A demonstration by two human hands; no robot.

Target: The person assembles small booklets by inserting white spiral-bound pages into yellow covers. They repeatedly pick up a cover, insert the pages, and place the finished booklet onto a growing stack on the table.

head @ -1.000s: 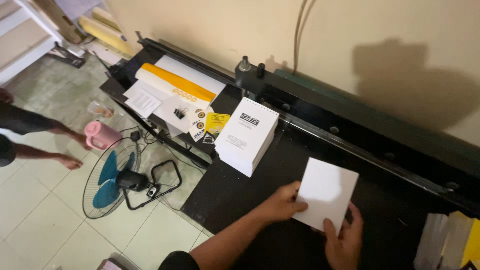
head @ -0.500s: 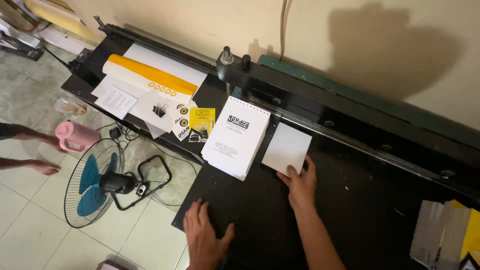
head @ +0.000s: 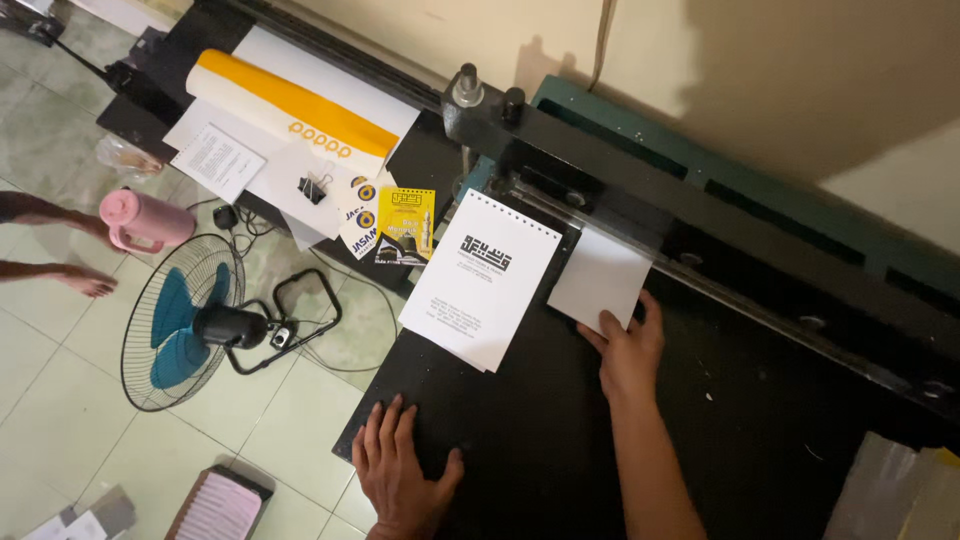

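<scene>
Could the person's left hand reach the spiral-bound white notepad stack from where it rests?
Probably yes. The left hand lies flat on the black table, just below the spiral-bound white notepad stack, with only bare tabletop between them. The right hand is off to the side.

The right hand (head: 628, 352) rests on the bench (head: 760, 420) touching the sheet (head: 600, 280) just beyond it, the notepad (head: 482, 278) to its left, the left hand (head: 403, 470) flat nearer the bench's edge.
</scene>
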